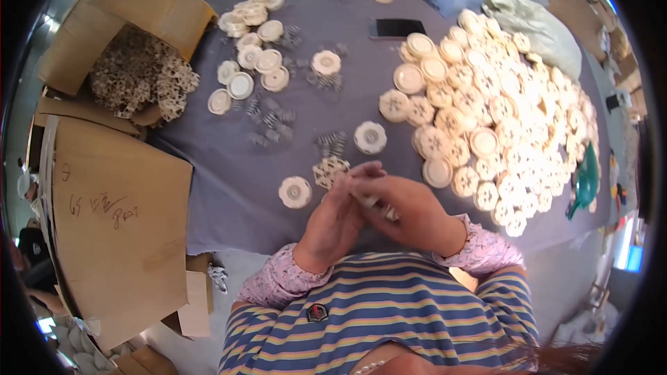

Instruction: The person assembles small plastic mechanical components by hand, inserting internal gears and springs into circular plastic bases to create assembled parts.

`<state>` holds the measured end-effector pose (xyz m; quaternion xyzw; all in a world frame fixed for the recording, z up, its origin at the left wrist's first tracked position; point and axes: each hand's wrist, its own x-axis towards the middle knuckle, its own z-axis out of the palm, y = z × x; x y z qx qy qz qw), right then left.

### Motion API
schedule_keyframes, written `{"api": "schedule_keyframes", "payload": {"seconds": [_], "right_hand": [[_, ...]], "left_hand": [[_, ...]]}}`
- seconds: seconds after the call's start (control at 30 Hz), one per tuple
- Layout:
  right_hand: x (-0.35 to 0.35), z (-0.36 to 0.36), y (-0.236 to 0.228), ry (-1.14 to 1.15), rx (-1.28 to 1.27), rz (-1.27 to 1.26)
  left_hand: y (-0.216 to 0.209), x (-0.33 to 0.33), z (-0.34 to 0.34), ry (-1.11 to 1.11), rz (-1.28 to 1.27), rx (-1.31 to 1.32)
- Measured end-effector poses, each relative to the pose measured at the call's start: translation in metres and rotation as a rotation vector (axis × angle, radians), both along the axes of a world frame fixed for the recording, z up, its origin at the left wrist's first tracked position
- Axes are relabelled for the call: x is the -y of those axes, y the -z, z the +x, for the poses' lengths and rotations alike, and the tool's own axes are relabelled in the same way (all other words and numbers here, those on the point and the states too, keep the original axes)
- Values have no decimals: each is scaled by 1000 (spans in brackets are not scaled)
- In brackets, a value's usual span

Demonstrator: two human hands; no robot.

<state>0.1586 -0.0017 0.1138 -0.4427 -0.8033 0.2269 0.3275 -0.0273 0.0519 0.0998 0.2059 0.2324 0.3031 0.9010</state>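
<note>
My left hand [332,226] and my right hand [415,214] are pressed together near the table's front edge, fingers closed. Between them shows a sliver of a cream plastic part [389,212]; the rest of it is hidden by the palms and fingers. Just beyond my left fingertips lies a cream openwork plastic piece [328,173]. To its left is a round scalloped cream disc [295,192], and a second scalloped disc [370,137] lies farther off. Several small metal coil springs [332,143] rest beyond the openwork piece.
A large heap of cream discs [486,118] covers the right side, beside a green object [586,180]. More discs [268,62] and springs [274,119] lie at left. Cardboard boxes [121,229] stand along the left edge. A phone [397,28] and blue bin [445,1] are at the back.
</note>
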Motion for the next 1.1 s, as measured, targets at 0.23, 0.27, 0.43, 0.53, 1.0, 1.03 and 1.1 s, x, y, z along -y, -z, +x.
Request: {"api": "schedule_keyframes", "payload": {"seconds": [0.23,0.27,0.43,0.53,1.0,1.03,1.1], "right_hand": [[133,57,95,705,-791,-558],[148,59,103,793,-406,-500],[163,71,89,913,279,-96],[168,75,79,797,-94,-245],[130,69,68,602,-151,-332],[126,57,62,569,-154,-295],[118,38,57,538,-154,-338]], "left_hand": [[59,36,-6,212,915,-555],[63,44,-2,257,1053,-678],[93,63,24,100,1546,-901],[100,62,28,143,1470,-913],[92,59,8,253,978,-696],[98,58,6,231,924,-635],[102,58,4,211,867,-574]]}}
